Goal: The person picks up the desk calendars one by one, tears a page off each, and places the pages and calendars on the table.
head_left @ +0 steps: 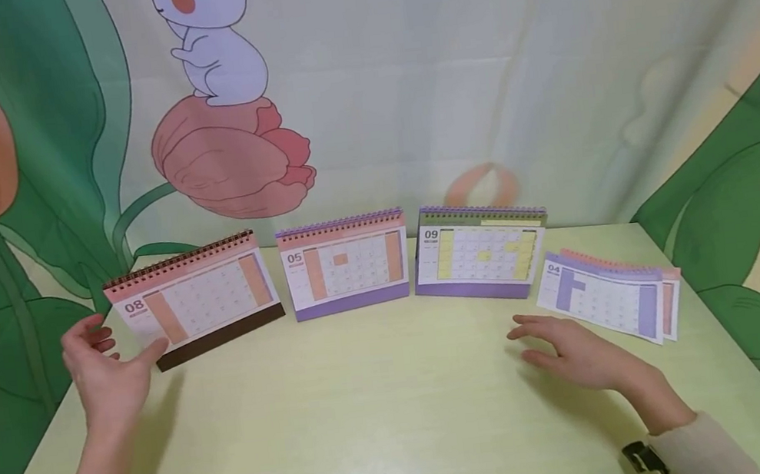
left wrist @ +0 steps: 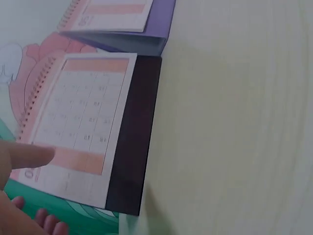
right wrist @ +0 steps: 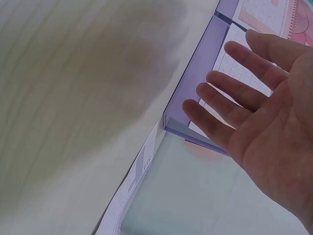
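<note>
At the left stands a desk calendar (head_left: 208, 290) reading 08, with an orange-pink page and a dark brown base (left wrist: 134, 127). My left hand (head_left: 110, 381) is at its left end, thumb (left wrist: 34, 155) over the page's lower left part and other fingers spread past the side edge. My right hand (head_left: 580, 351) hovers palm down over the table, fingers extended and holding nothing. It is nearest to a calendar (head_left: 482, 253) reading 09, with yellow columns and a purple base, and to loose spiral-edged pages (head_left: 602, 298), the top one purple and reading 04.
Between the two outer calendars stands another calendar (head_left: 355, 266) reading 05, on a purple base. All three stand upright in a row near the back of the pale table (head_left: 372, 423). Behind them hangs a curtain (head_left: 367, 115) printed with flowers and a white animal.
</note>
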`<action>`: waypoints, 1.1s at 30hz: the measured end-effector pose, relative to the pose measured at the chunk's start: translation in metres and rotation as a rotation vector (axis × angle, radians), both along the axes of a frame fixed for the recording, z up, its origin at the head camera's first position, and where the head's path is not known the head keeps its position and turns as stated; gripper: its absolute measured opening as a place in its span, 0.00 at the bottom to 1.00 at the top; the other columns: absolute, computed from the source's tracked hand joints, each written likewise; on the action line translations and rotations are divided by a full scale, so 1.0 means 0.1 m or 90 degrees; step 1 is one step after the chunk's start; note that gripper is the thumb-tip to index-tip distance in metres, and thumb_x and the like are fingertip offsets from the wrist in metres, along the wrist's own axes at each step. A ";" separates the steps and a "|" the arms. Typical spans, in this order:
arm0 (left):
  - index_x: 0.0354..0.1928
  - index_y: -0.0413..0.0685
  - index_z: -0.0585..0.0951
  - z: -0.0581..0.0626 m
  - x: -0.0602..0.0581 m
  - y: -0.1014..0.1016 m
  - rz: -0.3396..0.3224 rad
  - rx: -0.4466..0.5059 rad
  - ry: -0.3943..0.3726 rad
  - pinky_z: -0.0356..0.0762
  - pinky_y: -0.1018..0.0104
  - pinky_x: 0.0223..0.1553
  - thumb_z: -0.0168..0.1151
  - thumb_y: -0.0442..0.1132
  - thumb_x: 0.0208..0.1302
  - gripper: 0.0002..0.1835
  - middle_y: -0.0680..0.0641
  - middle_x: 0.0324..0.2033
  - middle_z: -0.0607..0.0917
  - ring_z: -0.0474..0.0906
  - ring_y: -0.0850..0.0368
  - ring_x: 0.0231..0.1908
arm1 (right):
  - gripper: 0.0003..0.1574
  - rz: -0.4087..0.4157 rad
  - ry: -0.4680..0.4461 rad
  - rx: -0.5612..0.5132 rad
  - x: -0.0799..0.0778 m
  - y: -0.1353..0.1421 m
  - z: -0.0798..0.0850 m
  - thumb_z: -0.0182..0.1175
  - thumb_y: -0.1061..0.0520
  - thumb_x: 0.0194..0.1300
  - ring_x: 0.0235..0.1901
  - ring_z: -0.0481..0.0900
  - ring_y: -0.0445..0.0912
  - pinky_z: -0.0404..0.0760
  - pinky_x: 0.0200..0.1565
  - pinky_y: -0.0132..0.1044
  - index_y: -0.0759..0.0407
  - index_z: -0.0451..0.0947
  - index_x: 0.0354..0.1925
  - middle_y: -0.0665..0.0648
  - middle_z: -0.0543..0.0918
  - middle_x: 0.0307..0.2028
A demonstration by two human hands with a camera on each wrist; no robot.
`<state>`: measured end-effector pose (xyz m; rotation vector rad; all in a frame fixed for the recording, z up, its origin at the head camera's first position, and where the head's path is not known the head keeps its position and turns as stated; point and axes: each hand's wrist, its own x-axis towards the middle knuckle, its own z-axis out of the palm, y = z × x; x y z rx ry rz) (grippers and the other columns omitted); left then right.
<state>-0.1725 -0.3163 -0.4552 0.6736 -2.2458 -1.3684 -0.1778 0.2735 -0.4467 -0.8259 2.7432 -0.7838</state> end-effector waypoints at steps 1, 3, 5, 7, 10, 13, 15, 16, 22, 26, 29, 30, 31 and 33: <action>0.75 0.50 0.53 -0.01 -0.01 -0.03 -0.016 0.006 -0.010 0.63 0.66 0.52 0.74 0.37 0.62 0.47 0.51 0.57 0.63 0.60 0.54 0.56 | 0.18 -0.002 0.003 -0.001 0.00 0.00 0.00 0.59 0.59 0.76 0.69 0.67 0.66 0.66 0.67 0.64 0.61 0.80 0.61 0.70 0.71 0.69; 0.76 0.46 0.50 -0.04 -0.01 -0.09 -0.059 0.011 -0.039 0.64 0.64 0.53 0.74 0.36 0.62 0.49 0.46 0.59 0.65 0.61 0.50 0.57 | 0.18 -0.002 0.006 -0.003 -0.01 0.01 0.00 0.59 0.59 0.76 0.68 0.67 0.66 0.66 0.66 0.64 0.61 0.80 0.60 0.70 0.71 0.69; 0.76 0.41 0.48 -0.09 -0.02 -0.15 -0.117 0.010 -0.063 0.68 0.69 0.51 0.73 0.35 0.63 0.50 0.40 0.60 0.66 0.65 0.47 0.57 | 0.18 0.000 0.009 -0.002 -0.02 0.01 -0.02 0.59 0.59 0.76 0.69 0.67 0.66 0.66 0.67 0.64 0.61 0.80 0.61 0.70 0.71 0.69; 0.75 0.36 0.49 -0.15 -0.04 -0.24 -0.187 -0.005 -0.074 0.72 0.74 0.47 0.72 0.34 0.64 0.48 0.35 0.61 0.67 0.68 0.44 0.56 | 0.18 -0.001 0.008 -0.001 -0.03 0.02 -0.04 0.59 0.59 0.76 0.69 0.67 0.66 0.66 0.67 0.63 0.60 0.80 0.61 0.70 0.71 0.69; 0.73 0.32 0.53 -0.24 -0.09 -0.37 -0.297 -0.044 -0.089 0.74 0.77 0.40 0.72 0.36 0.65 0.45 0.31 0.61 0.69 0.71 0.41 0.54 | 0.18 -0.006 0.001 0.000 -0.04 0.03 -0.06 0.59 0.59 0.76 0.69 0.67 0.65 0.66 0.67 0.63 0.60 0.80 0.60 0.69 0.71 0.69; 0.72 0.33 0.60 -0.28 -0.14 -0.48 -0.383 -0.083 -0.099 0.73 0.70 0.42 0.73 0.38 0.65 0.41 0.30 0.60 0.72 0.73 0.39 0.53 | 0.18 -0.007 -0.002 0.000 -0.04 0.04 -0.06 0.59 0.59 0.76 0.69 0.67 0.65 0.66 0.67 0.63 0.60 0.80 0.60 0.69 0.71 0.69; 0.72 0.34 0.63 -0.29 -0.17 -0.53 -0.418 -0.103 -0.101 0.72 0.66 0.43 0.73 0.38 0.64 0.40 0.30 0.61 0.73 0.74 0.39 0.52 | 0.18 -0.003 -0.001 0.000 -0.04 0.04 -0.06 0.59 0.59 0.76 0.69 0.67 0.65 0.66 0.67 0.63 0.60 0.80 0.60 0.69 0.71 0.69; 0.72 0.35 0.64 -0.29 -0.19 -0.55 -0.431 -0.111 -0.102 0.72 0.65 0.43 0.73 0.37 0.64 0.39 0.30 0.61 0.73 0.74 0.39 0.51 | 0.18 -0.001 0.001 0.001 -0.04 0.04 -0.06 0.59 0.59 0.76 0.69 0.67 0.65 0.66 0.67 0.63 0.60 0.80 0.60 0.69 0.72 0.69; 0.72 0.31 0.62 -0.29 -0.26 -0.61 -0.439 -0.154 -0.131 0.74 0.48 0.47 0.71 0.30 0.63 0.39 0.25 0.61 0.73 0.73 0.33 0.50 | 0.17 0.003 -0.003 0.001 -0.03 0.03 -0.03 0.58 0.59 0.76 0.68 0.68 0.65 0.66 0.67 0.63 0.60 0.80 0.60 0.69 0.72 0.69; 0.71 0.29 0.62 -0.30 -0.30 -0.61 -0.433 -0.183 -0.142 0.72 0.38 0.49 0.70 0.28 0.62 0.39 0.24 0.60 0.73 0.72 0.30 0.50 | 0.17 0.002 -0.010 0.003 -0.01 0.02 0.00 0.58 0.59 0.76 0.69 0.67 0.65 0.66 0.67 0.63 0.60 0.80 0.60 0.69 0.71 0.69; 0.70 0.29 0.64 -0.32 -0.31 -0.60 -0.431 -0.209 -0.130 0.73 0.39 0.49 0.71 0.27 0.62 0.37 0.23 0.59 0.74 0.73 0.31 0.49 | 0.18 0.001 -0.015 0.004 -0.01 0.02 0.01 0.58 0.58 0.76 0.69 0.67 0.65 0.65 0.67 0.63 0.60 0.80 0.60 0.69 0.71 0.69; 0.69 0.28 0.65 -0.34 -0.31 -0.60 -0.430 -0.217 -0.125 0.74 0.39 0.48 0.71 0.27 0.62 0.36 0.23 0.59 0.74 0.74 0.31 0.48 | 0.18 0.000 -0.016 0.005 -0.01 0.02 0.01 0.58 0.58 0.76 0.69 0.67 0.65 0.65 0.67 0.63 0.60 0.80 0.60 0.69 0.71 0.69; 0.68 0.28 0.65 -0.35 -0.32 -0.60 -0.430 -0.223 -0.119 0.75 0.40 0.48 0.71 0.27 0.62 0.36 0.23 0.58 0.75 0.74 0.31 0.48 | 0.18 0.000 -0.017 0.005 -0.01 0.02 0.01 0.58 0.58 0.77 0.69 0.67 0.65 0.65 0.67 0.63 0.60 0.80 0.60 0.69 0.71 0.69; 0.67 0.28 0.66 -0.36 -0.32 -0.61 -0.431 -0.232 -0.109 0.76 0.44 0.46 0.71 0.27 0.62 0.35 0.23 0.57 0.76 0.75 0.32 0.47 | 0.18 -0.001 -0.019 0.005 -0.01 0.02 0.01 0.58 0.58 0.77 0.69 0.67 0.65 0.65 0.67 0.63 0.60 0.80 0.60 0.69 0.71 0.69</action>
